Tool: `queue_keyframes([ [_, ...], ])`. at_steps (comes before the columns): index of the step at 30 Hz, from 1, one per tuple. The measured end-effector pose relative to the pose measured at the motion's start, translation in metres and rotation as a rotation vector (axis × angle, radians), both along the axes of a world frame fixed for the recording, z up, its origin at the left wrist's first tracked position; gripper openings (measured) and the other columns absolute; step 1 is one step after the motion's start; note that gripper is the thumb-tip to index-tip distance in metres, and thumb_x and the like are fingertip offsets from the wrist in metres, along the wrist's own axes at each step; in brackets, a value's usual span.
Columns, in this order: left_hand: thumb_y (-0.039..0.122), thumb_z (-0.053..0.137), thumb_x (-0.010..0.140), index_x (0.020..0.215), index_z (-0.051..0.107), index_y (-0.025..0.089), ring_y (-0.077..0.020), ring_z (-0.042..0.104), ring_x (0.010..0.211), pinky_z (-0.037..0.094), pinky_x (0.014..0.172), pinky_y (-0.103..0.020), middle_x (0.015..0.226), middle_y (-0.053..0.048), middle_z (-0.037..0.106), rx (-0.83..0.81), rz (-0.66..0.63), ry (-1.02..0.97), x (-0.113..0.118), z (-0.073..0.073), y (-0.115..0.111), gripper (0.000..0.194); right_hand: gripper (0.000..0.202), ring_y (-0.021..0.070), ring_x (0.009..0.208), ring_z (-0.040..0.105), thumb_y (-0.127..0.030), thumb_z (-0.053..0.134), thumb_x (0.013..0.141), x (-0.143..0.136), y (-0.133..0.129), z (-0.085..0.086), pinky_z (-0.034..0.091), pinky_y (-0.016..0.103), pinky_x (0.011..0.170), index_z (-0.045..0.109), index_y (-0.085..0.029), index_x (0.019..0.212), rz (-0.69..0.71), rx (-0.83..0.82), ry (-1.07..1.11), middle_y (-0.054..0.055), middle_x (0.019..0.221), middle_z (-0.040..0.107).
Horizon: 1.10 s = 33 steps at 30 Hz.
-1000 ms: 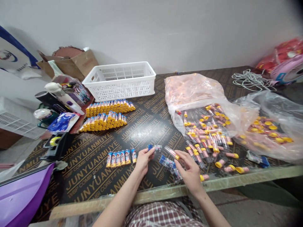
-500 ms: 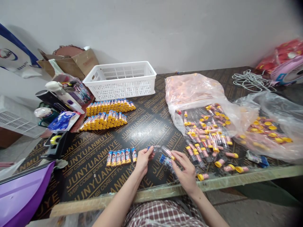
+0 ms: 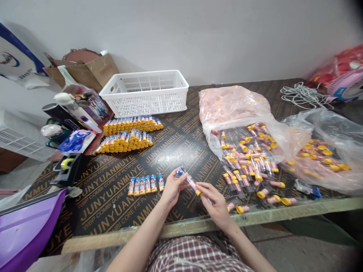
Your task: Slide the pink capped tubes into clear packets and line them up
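Near the table's front edge, my left hand (image 3: 173, 187) is closed on the blue upper end of a small clear tube (image 3: 190, 182) with pink contents. The fingers of my right hand (image 3: 212, 200) pinch the tube's yellow end. Something blue shows partly under my right fingers. Left of my hands stands a short row of labelled blue and yellow tubes (image 3: 145, 185). To the right lies a loose pile of clear tubes with yellow ends (image 3: 246, 166), spilling from a plastic bag (image 3: 234, 107).
A white basket (image 3: 144, 102) stands at the back, behind stacked tubes (image 3: 127, 140). Bottles (image 3: 64, 117), a tape dispenser (image 3: 66, 168) and a purple bin (image 3: 31, 226) are at left. Another bag (image 3: 326, 151), a cord (image 3: 303, 95) and a pink fan (image 3: 346, 85) are at right.
My right hand has moved left, bringing the tube to my left hand. The blue end now meets the clear tube between my hands. The view has shifted slightly.
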<state>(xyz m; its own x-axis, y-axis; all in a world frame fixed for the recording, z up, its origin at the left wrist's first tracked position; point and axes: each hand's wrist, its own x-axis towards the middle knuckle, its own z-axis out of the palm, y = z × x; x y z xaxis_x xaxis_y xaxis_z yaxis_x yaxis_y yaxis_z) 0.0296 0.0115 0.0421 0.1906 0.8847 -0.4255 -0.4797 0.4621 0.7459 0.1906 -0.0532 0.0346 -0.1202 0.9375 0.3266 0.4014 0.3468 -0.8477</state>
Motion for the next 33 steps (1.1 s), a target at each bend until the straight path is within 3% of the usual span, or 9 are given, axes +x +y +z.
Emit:
queue_keyframes([
  [3,0.039,0.082,0.055,0.089,0.064,0.012,-0.0117,0.061,0.057,0.051,0.059,-0.026,0.07,-0.003,0.067,-0.008,-0.118,0.03,0.001,0.002,-0.005,0.047,0.046,0.0208,0.104,0.058,-0.011,0.049,0.082,-0.002,0.002,-0.002,0.05,0.038,0.091,0.056,-0.03,0.124,-0.055,0.082,-0.058,0.007,0.109,0.058],
  [6,0.041,0.08,0.058,0.079,0.068,0.009,-0.0107,0.059,0.056,0.048,0.056,-0.022,0.069,-0.005,0.067,0.004,-0.278,0.077,0.0,0.006,-0.012,0.041,0.07,0.0257,0.121,0.046,-0.01,0.054,0.073,-0.002,0.006,-0.001,0.043,0.045,0.1,0.037,-0.03,0.138,-0.062,0.122,-0.102,0.009,0.13,0.044],
  [9,0.039,0.08,0.059,0.076,0.068,0.009,-0.0111,0.06,0.056,0.048,0.057,-0.022,0.067,-0.005,0.067,0.014,-0.381,0.105,-0.001,0.01,-0.018,0.036,0.083,0.0288,0.134,0.032,-0.008,0.053,0.067,0.0,0.009,0.003,0.035,0.049,0.107,0.024,-0.028,0.143,0.079,0.093,-0.121,0.009,0.146,0.028],
  [11,0.038,0.08,0.059,0.075,0.068,0.009,-0.0111,0.06,0.056,0.048,0.057,-0.022,0.065,-0.004,0.066,0.018,-0.419,0.103,-0.002,0.011,-0.02,0.034,0.086,0.028,0.133,0.034,-0.008,0.051,0.065,0.001,0.011,0.005,0.034,0.048,0.108,0.021,-0.027,0.143,0.169,0.07,-0.129,0.009,0.145,0.032],
  [15,0.036,0.079,0.06,0.076,0.068,0.009,-0.0103,0.058,0.055,0.047,0.055,-0.021,0.065,-0.004,0.065,0.027,-0.447,0.11,-0.004,0.01,-0.022,0.033,0.085,0.0264,0.125,0.044,-0.008,0.052,0.063,0.0,0.011,0.004,0.037,0.046,0.106,0.024,-0.026,0.141,0.196,0.047,-0.108,0.009,0.134,0.045],
  [33,0.038,0.08,0.058,0.083,0.067,0.007,-0.011,0.058,0.056,0.05,0.055,-0.024,0.068,-0.004,0.064,0.008,-0.448,0.118,-0.006,0.006,-0.025,0.042,0.091,0.0261,0.122,0.049,-0.004,0.053,0.061,-0.008,0.008,-0.005,0.044,0.044,0.101,0.022,-0.025,0.143,0.182,0.012,0.064,0.01,0.137,0.044],
])
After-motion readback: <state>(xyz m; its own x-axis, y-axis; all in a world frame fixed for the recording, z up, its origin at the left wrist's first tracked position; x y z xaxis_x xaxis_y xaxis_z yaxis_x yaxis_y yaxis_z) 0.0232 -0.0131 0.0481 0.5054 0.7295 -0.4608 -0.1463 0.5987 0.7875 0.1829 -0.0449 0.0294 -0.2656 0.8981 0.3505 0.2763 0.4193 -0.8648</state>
